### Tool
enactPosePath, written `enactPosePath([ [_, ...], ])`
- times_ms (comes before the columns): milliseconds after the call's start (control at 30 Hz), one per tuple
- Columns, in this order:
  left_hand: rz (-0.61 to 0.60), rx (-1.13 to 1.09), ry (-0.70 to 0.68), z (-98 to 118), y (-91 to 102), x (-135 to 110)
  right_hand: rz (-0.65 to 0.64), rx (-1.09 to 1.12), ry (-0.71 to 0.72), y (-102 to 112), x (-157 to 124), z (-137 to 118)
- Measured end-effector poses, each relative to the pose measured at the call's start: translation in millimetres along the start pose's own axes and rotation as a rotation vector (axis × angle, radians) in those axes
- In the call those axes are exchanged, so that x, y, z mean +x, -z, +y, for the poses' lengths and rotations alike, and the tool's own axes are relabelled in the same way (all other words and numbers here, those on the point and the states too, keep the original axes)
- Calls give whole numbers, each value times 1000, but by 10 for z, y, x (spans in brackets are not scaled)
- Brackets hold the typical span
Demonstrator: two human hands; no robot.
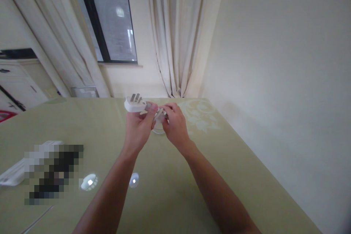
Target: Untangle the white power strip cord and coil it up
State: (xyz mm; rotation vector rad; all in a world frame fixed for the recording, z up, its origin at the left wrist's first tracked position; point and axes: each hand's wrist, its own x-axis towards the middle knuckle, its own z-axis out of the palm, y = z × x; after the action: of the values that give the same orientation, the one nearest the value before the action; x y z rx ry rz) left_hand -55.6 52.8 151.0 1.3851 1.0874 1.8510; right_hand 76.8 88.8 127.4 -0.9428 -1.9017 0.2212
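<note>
A white three-pin power plug (135,106) points left with its metal pins facing up, above the far part of the table. My left hand (139,128) is closed around the base of its cord, the thumb pressed on top. Between my hands is a bunched white cord (159,115), with one loop hanging just below. My right hand (176,125) pinches that bunch with its fingertips, close beside the left thumb. Fingers partly hide the cord, so how it is wound or fastened cannot be made out.
The glossy green table (164,197) runs along a bare wall (287,80) on the right. At left lie a long white object (16,172), a dark pixelated thing (55,175) and a thin white cord (37,220). Behind are curtains (178,36) and a window (112,14).
</note>
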Motion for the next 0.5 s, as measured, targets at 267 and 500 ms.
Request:
enactPosePath([
  [267, -35, -176, 138, 237, 252, 86, -415, 371, 238, 277, 86, -62],
  [500, -13, -329, 553, 204, 371, 197, 3, -61, 557, 181, -45, -23],
])
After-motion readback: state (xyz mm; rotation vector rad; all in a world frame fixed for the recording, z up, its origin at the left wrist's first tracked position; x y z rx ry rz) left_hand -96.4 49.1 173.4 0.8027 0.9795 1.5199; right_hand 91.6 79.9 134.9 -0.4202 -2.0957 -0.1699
